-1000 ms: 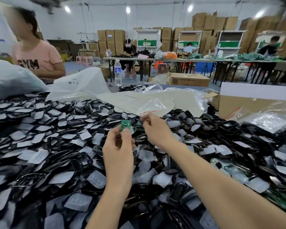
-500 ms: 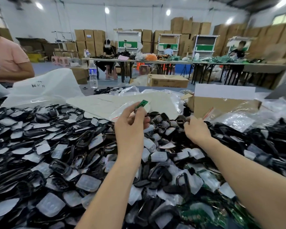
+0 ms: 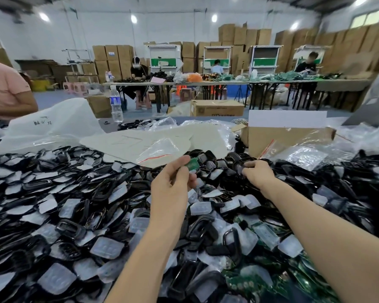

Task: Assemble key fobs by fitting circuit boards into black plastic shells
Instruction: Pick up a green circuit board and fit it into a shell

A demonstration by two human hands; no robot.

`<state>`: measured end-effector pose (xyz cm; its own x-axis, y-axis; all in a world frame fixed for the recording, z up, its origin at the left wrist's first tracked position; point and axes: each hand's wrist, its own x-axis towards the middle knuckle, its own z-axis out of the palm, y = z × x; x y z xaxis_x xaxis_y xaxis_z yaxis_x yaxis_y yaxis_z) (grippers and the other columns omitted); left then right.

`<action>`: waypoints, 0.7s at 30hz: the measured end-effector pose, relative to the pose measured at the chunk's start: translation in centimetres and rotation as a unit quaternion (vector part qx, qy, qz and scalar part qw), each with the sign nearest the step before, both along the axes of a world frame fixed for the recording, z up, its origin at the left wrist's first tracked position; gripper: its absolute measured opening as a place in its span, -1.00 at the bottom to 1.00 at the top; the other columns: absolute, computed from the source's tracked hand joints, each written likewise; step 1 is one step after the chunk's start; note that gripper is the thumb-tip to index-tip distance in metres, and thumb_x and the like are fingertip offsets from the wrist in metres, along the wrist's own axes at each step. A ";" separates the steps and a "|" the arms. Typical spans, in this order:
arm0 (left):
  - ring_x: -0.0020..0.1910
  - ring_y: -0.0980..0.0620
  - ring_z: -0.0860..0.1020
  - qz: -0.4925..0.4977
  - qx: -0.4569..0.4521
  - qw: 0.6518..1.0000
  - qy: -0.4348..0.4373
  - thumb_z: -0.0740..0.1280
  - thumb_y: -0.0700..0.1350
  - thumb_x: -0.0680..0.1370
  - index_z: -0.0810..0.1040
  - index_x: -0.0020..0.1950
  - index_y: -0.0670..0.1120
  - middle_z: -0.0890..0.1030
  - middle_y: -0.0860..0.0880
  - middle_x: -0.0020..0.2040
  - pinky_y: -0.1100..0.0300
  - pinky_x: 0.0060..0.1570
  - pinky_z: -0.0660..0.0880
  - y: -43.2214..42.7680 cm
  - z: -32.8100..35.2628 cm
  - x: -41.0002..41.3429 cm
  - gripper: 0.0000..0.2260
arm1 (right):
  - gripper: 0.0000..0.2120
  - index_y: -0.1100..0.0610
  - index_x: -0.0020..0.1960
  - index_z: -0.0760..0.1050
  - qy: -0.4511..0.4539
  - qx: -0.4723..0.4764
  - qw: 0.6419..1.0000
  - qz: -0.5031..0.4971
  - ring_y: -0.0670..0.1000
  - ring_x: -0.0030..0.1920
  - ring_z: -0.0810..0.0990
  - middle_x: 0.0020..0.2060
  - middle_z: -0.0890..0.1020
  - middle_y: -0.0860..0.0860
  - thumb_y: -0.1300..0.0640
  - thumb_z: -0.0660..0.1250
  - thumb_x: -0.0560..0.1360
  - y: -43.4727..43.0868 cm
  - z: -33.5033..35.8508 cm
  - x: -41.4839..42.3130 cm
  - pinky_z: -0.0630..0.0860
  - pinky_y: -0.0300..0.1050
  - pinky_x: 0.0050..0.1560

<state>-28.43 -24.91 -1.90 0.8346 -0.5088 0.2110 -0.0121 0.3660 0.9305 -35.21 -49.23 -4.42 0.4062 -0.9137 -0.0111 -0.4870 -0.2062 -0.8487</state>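
so the left hand (image 3: 173, 186) pinches 1 green board (image 3: 193, 164) by a corner just above the shells (image 3: 74, 215), probably light, stiff, best held by its edges, while the right hand (image 3: 258, 173) curls into the pile, can't tell if it's got 1.

Factory hall: stacked cartons (image 3: 109, 60), worktables (image 3: 206, 84).

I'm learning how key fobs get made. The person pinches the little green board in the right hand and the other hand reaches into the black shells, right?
No. The head view shows the green board pinched in the left hand; the right hand is the one reaching into the black shells.
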 end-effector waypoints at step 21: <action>-0.12 0.08 0.70 0.010 0.053 0.995 -0.081 0.41 -0.20 0.58 0.66 0.05 0.07 0.70 0.05 -0.10 0.29 -0.11 0.59 3.7 -3.6 -4.7 -0.83 | -0.70 -0.04 0.12 0.67 -0.381 0.142 0.901 0.150 -0.05 0.09 0.71 0.04 0.74 -0.08 0.32 0.34 0.60 19.1 -1.8 -7.5 0.60 -0.30 0.03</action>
<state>-33.17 -21.21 -5.47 0.8042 -0.5184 0.2907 -0.1723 0.2647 0.9488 -42.71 -30.12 -6.17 0.6229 -0.7662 0.1579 0.2998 0.0474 -0.9528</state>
